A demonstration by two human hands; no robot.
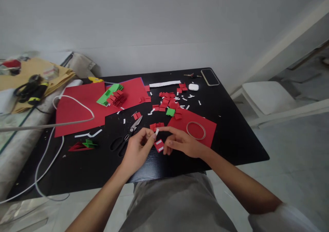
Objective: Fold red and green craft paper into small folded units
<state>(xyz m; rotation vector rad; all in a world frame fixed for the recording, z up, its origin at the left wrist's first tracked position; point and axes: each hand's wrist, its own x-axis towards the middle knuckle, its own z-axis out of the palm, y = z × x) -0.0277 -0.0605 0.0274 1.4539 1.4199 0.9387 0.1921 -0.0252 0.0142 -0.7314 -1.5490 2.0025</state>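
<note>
My left hand (141,145) pinches a small white strip (157,131) between thumb and forefinger. Beside it, my right hand (182,142) has its forefinger stretched toward the top of that strip, the other fingers loosely curled; it holds nothing that I can see. Between the hands a small red paper piece (159,146) with two white strips on it lies on the black table (144,168). Folded red paper pieces (156,126) sit just beyond my fingertips. Black-handled scissors (125,137) rest left of my left hand, partly hidden by it.
Red sheets (82,105) cover the left side, with a green paper stack (105,96) on one. A ring (196,130) lies on another red sheet (209,127). Red pieces (168,98), white scraps, a phone (210,77) and a white case (193,87) are farther back. A white cable (41,166) loops leftward.
</note>
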